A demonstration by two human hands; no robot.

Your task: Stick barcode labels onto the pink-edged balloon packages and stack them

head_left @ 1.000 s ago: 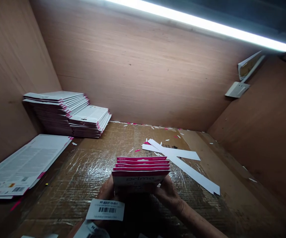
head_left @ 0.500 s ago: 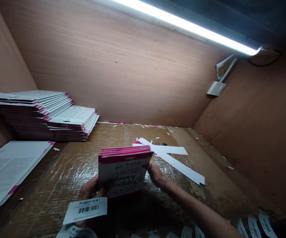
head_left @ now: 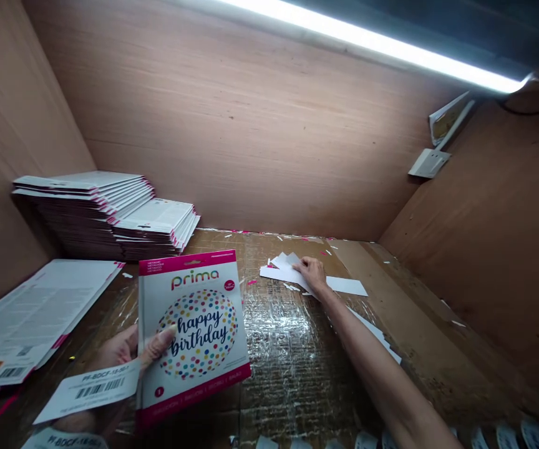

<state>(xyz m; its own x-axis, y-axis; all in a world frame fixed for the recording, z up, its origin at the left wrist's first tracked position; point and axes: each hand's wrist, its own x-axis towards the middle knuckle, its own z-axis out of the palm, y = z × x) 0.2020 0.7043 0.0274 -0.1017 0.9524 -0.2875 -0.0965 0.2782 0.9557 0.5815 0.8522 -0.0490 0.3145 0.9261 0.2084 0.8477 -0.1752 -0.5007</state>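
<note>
My left hand (head_left: 126,349) grips a small stack of balloon packets (head_left: 199,337), thumb across the front. The top packet faces me, reading "prima" and "happy birthday" among coloured dots, with pink bands above and below. A white barcode label (head_left: 94,390) lies over that hand and wrist, with another label (head_left: 66,438) below it, partly cut off. Farther out on the table, my right hand (head_left: 312,272) has its fingers closed on one of the white card strips (head_left: 281,274). Its fingertips are partly hidden against the white card.
Tall piles of packets (head_left: 152,215) stand at the back left, with more packets (head_left: 40,318) lying nearer at the left. Paper scraps (head_left: 291,287) dot the table (head_left: 288,337). Labels (head_left: 365,440) line the front edge. Wooden walls enclose the table; a light tube hangs above.
My right hand has left the packets and reached forward to the white strips. My left hand has brought the packets left and closer, front turned towards me. The view has shifted slightly left.
</note>
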